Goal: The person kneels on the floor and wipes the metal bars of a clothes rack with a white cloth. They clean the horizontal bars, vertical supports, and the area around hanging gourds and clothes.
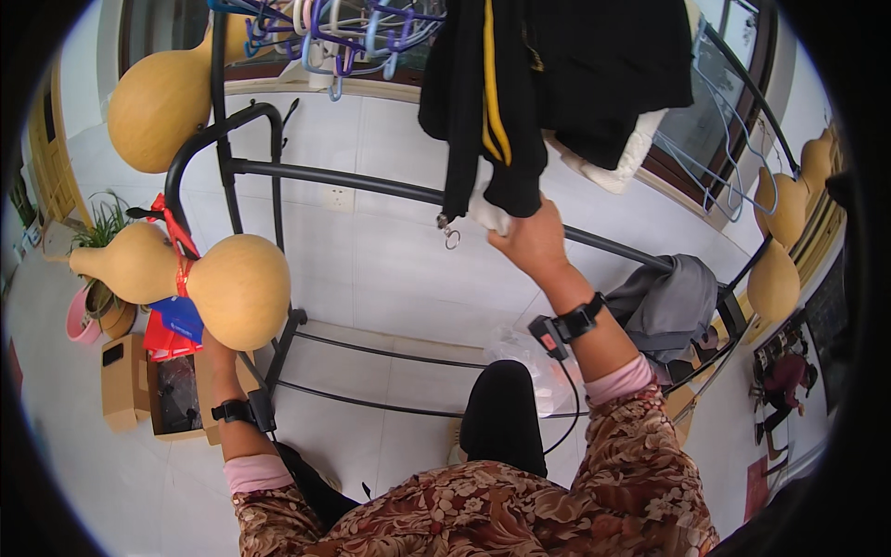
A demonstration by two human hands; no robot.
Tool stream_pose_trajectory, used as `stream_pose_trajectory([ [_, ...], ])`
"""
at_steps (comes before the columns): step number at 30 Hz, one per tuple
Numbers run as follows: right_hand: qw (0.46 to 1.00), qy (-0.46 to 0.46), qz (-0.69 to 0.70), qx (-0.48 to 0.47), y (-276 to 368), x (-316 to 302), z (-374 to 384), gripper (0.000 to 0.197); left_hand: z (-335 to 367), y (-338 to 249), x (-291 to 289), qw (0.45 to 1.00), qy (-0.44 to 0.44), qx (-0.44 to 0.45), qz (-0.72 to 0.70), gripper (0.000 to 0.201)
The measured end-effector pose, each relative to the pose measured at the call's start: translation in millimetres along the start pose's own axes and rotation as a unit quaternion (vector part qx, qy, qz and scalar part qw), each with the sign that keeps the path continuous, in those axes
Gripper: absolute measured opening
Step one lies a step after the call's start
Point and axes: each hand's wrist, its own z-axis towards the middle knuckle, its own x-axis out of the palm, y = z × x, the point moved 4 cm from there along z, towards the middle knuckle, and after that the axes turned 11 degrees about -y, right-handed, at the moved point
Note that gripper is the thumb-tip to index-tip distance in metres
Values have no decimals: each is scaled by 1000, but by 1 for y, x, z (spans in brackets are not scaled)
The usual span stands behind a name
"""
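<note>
My right hand [536, 239] is closed on the lower end of a black garment [497, 102] with a yellow stripe, which hangs at the upper middle. White fabric [487, 213] pokes out beside my fingers. A small metal ring [452, 239] dangles just left of it. Only the back part of my left hand [221, 360] shows, low on the left; a large tan gourd [239, 292] with a red ribbon [183, 269] covers its fingers. Whether that hand holds anything is hidden.
A black metal clothes rack [371, 184] spans the view. Plastic hangers [348, 32] cluster at the upper left, beside another gourd [158, 107]. Grey cloth [673, 302] drapes at the right. A cardboard box [130, 381] sits on the floor at the left; a plastic bag [524, 357] lies below.
</note>
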Motion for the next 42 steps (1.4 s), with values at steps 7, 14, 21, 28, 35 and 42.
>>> stream_pose_trajectory([
  [7, 997, -25, -74, 2, -165, -86, -78, 58, 3, 13, 4, 999, -12, 35, -8, 50],
  [14, 992, -17, -103, 66, -272, -127, -123, 62, -5, 2, -12, 994, -45, -71, -64, 45],
  [21, 988, -63, -124, 62, -271, -119, -128, 61, -10, -15, -20, 986, -42, -117, -111, 43],
  [28, 994, -42, -97, 30, -196, -87, -91, 52, -10, -38, -21, 973, -137, -115, -144, 42],
  [35, 995, -36, -87, -1, -64, -28, -32, 62, -12, -64, -31, 974, -138, -140, -114, 44],
  [42, 995, -62, -2, -73, 80, 33, 34, 58, -10, -75, -32, 958, -142, -156, -194, 45],
])
